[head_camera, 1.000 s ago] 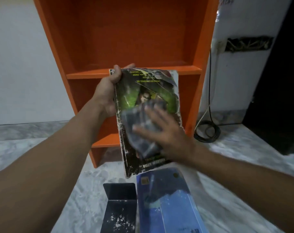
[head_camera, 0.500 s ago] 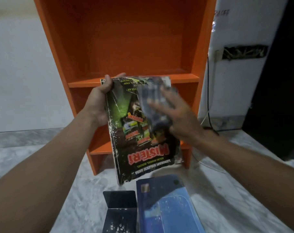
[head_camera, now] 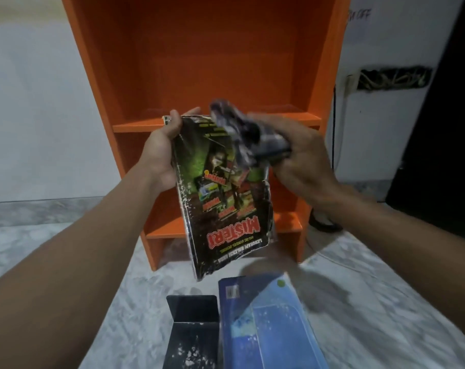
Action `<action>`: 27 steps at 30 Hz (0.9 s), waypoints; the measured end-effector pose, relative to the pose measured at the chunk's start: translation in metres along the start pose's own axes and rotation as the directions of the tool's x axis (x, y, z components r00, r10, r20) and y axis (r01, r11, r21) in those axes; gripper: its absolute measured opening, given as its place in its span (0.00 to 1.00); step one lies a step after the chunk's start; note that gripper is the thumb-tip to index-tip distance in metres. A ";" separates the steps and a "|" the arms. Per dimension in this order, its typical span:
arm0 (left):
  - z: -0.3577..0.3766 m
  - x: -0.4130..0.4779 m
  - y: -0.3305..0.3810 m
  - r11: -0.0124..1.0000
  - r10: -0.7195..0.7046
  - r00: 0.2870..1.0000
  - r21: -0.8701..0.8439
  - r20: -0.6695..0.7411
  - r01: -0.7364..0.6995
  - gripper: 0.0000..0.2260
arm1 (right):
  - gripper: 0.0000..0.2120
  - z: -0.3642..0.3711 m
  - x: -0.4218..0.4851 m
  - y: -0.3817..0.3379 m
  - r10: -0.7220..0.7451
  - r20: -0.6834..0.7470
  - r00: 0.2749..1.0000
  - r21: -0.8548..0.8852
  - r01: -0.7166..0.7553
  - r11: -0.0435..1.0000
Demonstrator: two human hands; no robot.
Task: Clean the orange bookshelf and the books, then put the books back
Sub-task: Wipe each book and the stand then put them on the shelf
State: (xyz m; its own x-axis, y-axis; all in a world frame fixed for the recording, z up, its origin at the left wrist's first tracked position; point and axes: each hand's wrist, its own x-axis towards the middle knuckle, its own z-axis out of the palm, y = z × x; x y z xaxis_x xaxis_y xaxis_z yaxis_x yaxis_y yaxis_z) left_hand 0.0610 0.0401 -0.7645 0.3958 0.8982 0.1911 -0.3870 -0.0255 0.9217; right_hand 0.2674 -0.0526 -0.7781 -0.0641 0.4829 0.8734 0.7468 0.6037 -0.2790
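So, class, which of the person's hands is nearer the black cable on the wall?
Right. The right hand, gripping a cloth, is just left of the cable; the left hand holds the book, farther left.

Both bare forearms reach forward and angle inward. The left hand (head_camera: 159, 151) grips the top corner of a worn dark paperback book (head_camera: 226, 222), thumb on top. The right hand (head_camera: 303, 158), kinda blurry, clutches a crumpled dark grey cloth (head_camera: 248, 137) against the cover.
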 end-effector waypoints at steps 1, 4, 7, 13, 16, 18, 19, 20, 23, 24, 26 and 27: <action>0.006 -0.001 0.000 1.000 -0.011 1.000 -0.002 0.018 0.011 0.22 | 0.25 0.011 0.007 -0.005 0.061 0.001 0.998 0.030 -0.061 0.998; 0.022 -0.002 0.003 0.999 0.021 1.000 0.028 0.014 -0.021 0.21 | 0.37 0.046 -0.021 -0.022 0.168 0.250 0.954 0.033 -0.182 0.983; 0.019 -0.003 0.009 0.996 0.087 0.994 0.019 -0.061 -0.086 0.20 | 0.27 0.061 -0.098 -0.017 -0.192 0.493 0.849 0.011 0.214 0.977; -0.005 -0.007 0.013 0.995 0.098 0.978 -0.009 -0.186 -0.101 0.19 | 0.16 0.022 -0.138 0.005 -0.318 0.751 0.578 0.128 0.345 0.930; 0.000 -0.007 0.016 0.997 0.069 0.975 -0.012 -0.210 -0.074 0.19 | 0.18 -0.001 -0.100 0.008 0.056 0.444 0.894 0.063 -0.093 0.994; 0.015 -0.009 0.018 0.999 0.028 0.980 -0.032 -0.199 -0.035 0.19 | 0.21 -0.006 -0.073 -0.002 0.272 0.368 0.889 0.118 -0.334 0.935; 0.026 -0.011 0.019 0.999 0.007 0.983 -0.036 -0.182 -0.014 0.19 | 0.21 -0.005 -0.064 -0.010 0.318 0.397 0.861 0.137 -0.398 0.907; 0.038 -0.012 0.020 1.000 -0.006 0.983 -0.025 -0.183 0.001 0.18 | 0.18 0.000 -0.058 -0.020 0.339 0.441 0.831 0.167 -0.447 0.879; 0.068 -0.013 0.019 1.000 -0.017 0.957 -0.006 -0.289 0.016 0.16 | 0.16 0.019 -0.067 -0.050 0.376 0.551 0.745 0.203 -0.557 0.805; 0.076 -0.014 0.019 0.999 -0.037 0.940 -0.016 -0.340 0.033 0.15 | 0.16 0.026 -0.074 -0.054 0.400 0.540 0.741 0.163 -0.558 0.814; 0.087 -0.013 0.021 0.998 -0.068 0.913 -0.028 -0.402 0.062 0.13 | 0.07 0.033 -0.080 -0.053 0.479 0.489 0.729 0.064 -0.577 0.814; 0.090 -0.012 0.021 0.998 -0.064 0.909 -0.005 -0.411 0.068 0.13 | 0.05 0.032 -0.080 -0.048 0.519 0.475 0.710 0.039 -0.606 0.794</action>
State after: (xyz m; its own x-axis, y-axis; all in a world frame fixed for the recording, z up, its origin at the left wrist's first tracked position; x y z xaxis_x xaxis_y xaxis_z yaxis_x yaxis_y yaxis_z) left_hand 0.1233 -0.0109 -0.7167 0.0422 0.9988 -0.0240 -0.3636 0.0378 0.9308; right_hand 0.2151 -0.0995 -0.8472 0.0275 0.9580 0.2856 0.6064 0.2112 -0.7666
